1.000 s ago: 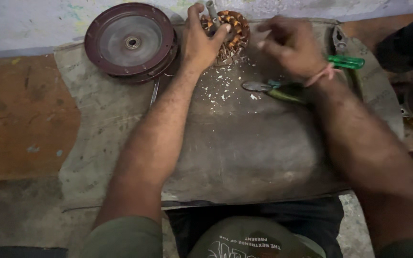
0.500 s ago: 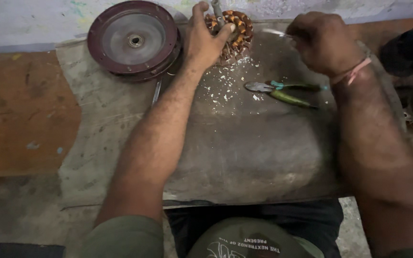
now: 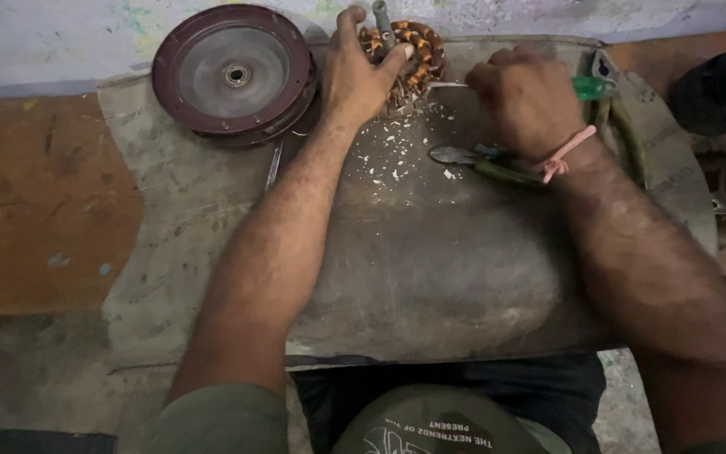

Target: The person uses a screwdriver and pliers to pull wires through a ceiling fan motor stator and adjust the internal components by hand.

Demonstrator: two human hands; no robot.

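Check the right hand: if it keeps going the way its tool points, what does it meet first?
Likely the copper-wound stator. The right hand aims a thin metal tip leftward at it, where the left hand grips; depth unclear.

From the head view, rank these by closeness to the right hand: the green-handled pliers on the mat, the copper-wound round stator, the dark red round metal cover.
1. Green-handled pliers: lying just under the right hand and wrist.
2. Copper-wound round stator: to its left, held by the left hand.
3. Dark red round metal cover: farthest, at the mat's far-left corner.

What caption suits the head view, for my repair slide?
Left hand steadies a copper-wound stator; right hand works a green-handled screwdriver.
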